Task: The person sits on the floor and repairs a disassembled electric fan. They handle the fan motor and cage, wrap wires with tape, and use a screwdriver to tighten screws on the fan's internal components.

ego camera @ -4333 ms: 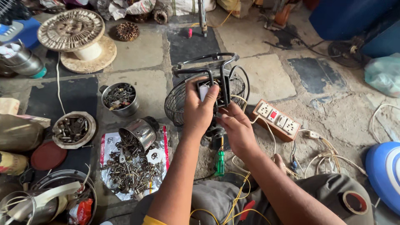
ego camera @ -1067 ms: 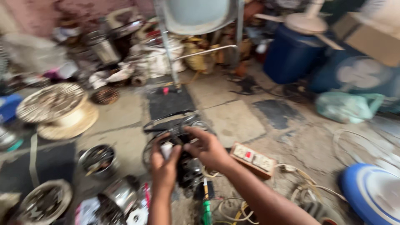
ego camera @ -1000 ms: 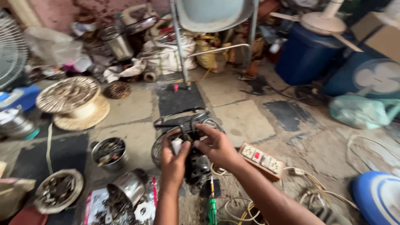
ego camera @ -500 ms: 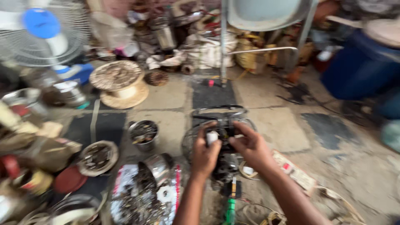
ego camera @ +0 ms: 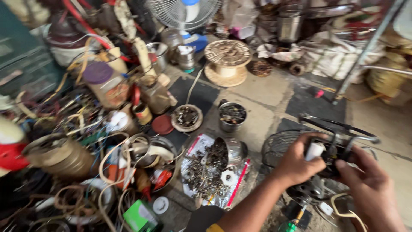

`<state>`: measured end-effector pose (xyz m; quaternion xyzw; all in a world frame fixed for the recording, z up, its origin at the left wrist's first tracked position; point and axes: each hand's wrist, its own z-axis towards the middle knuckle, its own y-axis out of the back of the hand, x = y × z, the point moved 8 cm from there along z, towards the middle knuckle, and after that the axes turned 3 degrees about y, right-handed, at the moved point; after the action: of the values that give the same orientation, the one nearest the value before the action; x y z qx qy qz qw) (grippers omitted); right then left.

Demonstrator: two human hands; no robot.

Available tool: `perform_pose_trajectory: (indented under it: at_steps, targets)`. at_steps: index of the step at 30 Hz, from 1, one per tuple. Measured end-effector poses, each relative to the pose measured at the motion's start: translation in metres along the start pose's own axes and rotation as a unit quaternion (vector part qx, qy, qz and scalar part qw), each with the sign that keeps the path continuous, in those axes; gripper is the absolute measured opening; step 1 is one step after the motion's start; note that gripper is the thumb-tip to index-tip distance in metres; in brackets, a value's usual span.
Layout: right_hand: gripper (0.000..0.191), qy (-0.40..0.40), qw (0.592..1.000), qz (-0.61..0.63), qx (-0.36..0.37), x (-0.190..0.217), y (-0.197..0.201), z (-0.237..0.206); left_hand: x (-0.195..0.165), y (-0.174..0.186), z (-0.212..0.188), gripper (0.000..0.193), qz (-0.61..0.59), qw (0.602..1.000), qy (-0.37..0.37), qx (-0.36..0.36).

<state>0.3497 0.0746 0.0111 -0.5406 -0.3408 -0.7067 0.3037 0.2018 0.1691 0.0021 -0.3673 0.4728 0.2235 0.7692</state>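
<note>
My left hand (ego camera: 296, 161) grips a small white cylindrical part (ego camera: 315, 151) on the dark fan motor assembly (ego camera: 332, 154). My right hand (ego camera: 365, 180) holds the other side of that assembly, fingers curled around it. The motor sits over a black wire fan guard (ego camera: 281, 148) lying on the concrete floor. A black curved bracket (ego camera: 339, 126) arches just beyond both hands. A green-handled screwdriver (ego camera: 292, 223) lies on the floor below my left forearm.
Metal bowls of screws (ego camera: 231, 114) (ego camera: 186, 117), a tipped steel pot spilling bolts on a plastic sheet (ego camera: 210, 167), a wooden cable spool (ego camera: 227, 60), a standing fan (ego camera: 186, 13), jars, wire coils and cans crowd the left. A metal stand leg (ego camera: 365, 47) rises at right.
The view has swung left, so both hands and the fan motor now sit at the lower right. Their grip on the motor is unchanged.
</note>
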Motion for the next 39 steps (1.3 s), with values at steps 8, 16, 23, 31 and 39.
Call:
perform_pose_trajectory:
  at_steps: [8, 16, 23, 31, 39]
  targets:
    - [0.055, 0.05, 0.998, -0.003, 0.036, -0.015, -0.002, 0.01, 0.014, 0.005, 0.005, 0.043, -0.038, 0.999, -0.018, 0.03]
    - [0.053, 0.044, 0.998, 0.014, 0.032, -0.001, -0.011, 0.002, 0.026, 0.01, 0.012, 0.047, -0.015, 1.0, 0.018, -0.013]
    - [0.055, 0.034, 0.999, -0.035, 0.016, 0.011, -0.016, -0.005, 0.017, 0.011, 0.01, 0.047, -0.049, 0.998, 0.025, 0.023]
    - [0.055, 0.048, 0.998, -0.013, 0.029, 0.012, -0.01, -0.003, 0.009, 0.003, 0.005, 0.039, -0.033, 0.999, 0.004, 0.023]
    - [0.052, 0.072, 0.997, -0.003, 0.006, 0.008, -0.013, -0.009, 0.002, 0.003, 0.003, 0.031, -0.039, 0.999, -0.013, 0.003]
